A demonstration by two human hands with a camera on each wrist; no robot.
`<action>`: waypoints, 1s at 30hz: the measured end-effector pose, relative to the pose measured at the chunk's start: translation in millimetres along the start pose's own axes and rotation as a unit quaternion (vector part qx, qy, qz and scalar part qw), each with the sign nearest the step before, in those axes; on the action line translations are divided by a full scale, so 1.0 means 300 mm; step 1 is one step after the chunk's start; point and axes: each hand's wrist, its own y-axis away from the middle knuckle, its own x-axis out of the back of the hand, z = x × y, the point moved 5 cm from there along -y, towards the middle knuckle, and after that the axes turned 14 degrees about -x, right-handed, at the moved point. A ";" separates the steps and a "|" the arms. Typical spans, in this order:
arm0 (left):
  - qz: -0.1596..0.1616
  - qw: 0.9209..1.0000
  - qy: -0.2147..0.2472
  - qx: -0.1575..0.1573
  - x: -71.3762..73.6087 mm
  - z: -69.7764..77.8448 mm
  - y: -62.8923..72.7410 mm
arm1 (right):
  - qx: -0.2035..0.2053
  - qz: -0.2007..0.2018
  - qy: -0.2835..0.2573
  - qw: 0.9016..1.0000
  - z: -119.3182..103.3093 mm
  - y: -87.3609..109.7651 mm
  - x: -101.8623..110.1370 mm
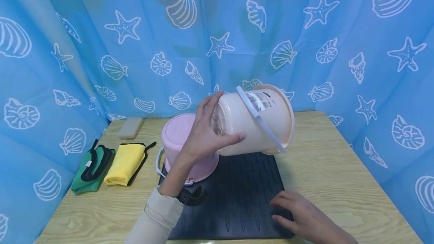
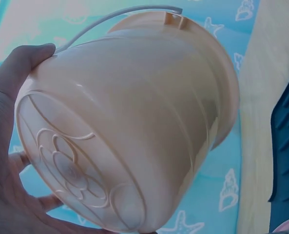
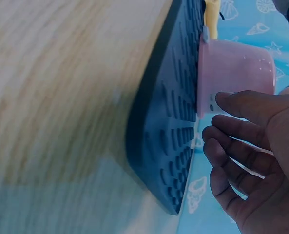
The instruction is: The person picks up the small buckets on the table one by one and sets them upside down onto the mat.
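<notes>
A cream bucket [image 1: 234, 123] is held in the air on its side by my left hand [image 1: 205, 131], its mouth facing right. The left fingers and thumb spread around its base, which carries a raised flower-like pattern in the left wrist view. A pale handle [image 1: 261, 119] hangs across the bucket's side, near a label. Below and left, a pink bucket [image 1: 178, 134] stands upside down on a black ridged mat [image 1: 237, 199]. My right hand [image 1: 301, 214] hovers over the mat's front right corner, fingers loosely bent, holding nothing.
On the wooden table [image 1: 339, 172], a folded yellow cloth [image 1: 125, 163] and a folded green cloth [image 1: 91, 168] lie to the left. Behind them is a beige sponge-like block [image 1: 130, 128]. A blue shell-patterned curtain [image 1: 217, 40] surrounds the table's back and sides.
</notes>
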 end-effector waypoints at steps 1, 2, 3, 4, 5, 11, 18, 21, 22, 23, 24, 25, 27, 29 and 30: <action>-0.003 1.000 -0.003 0.000 0.001 0.001 -0.002 | 0.001 -0.005 -0.003 1.000 0.003 -0.001 -0.005; -0.006 1.000 -0.004 0.002 0.001 0.002 -0.003 | 0.004 -0.007 -0.004 1.000 0.005 0.000 -0.010; -0.010 1.000 -0.006 0.004 0.002 0.003 -0.005 | 0.005 -0.009 -0.005 1.000 0.007 0.000 -0.014; -0.014 1.000 -0.010 0.006 0.002 0.004 -0.007 | 0.004 -0.012 -0.005 1.000 0.010 0.000 -0.018; -0.019 1.000 -0.014 0.010 0.002 0.005 -0.009 | 0.003 -0.015 -0.006 1.000 0.013 0.001 -0.022; -0.048 0.997 -0.047 0.024 -0.003 0.014 -0.019 | -0.018 -0.036 0.008 0.999 0.025 0.006 -0.046; -0.063 0.996 -0.058 0.027 -0.010 0.018 -0.026 | -0.016 -0.052 -0.006 0.998 0.031 0.008 -0.067; -0.067 0.995 -0.065 0.023 -0.015 0.022 -0.032 | -0.007 -0.054 -0.019 0.998 0.034 0.009 -0.074; -0.069 0.995 -0.068 0.024 -0.016 0.023 -0.034 | -0.002 -0.055 -0.022 0.998 0.035 0.009 -0.076; -0.071 0.995 -0.071 0.024 -0.017 0.024 -0.035 | 0.003 -0.055 -0.026 0.998 0.036 0.009 -0.078; -0.072 0.994 -0.073 0.024 -0.019 0.025 -0.036 | 0.009 -0.055 -0.029 0.998 0.036 0.008 -0.080; -0.074 0.994 -0.076 0.025 -0.019 0.026 -0.038 | 0.011 -0.056 -0.031 0.998 0.037 0.008 -0.083; -0.077 0.993 -0.079 0.026 -0.021 0.027 -0.041 | 0.017 -0.057 -0.031 0.998 0.038 0.007 -0.087; -0.081 0.993 -0.084 0.024 -0.023 0.028 -0.045 | 0.021 -0.054 -0.029 0.998 0.039 0.006 -0.090; -0.083 0.992 -0.087 0.023 -0.023 0.028 -0.047 | 0.023 -0.053 -0.028 0.998 0.040 0.005 -0.092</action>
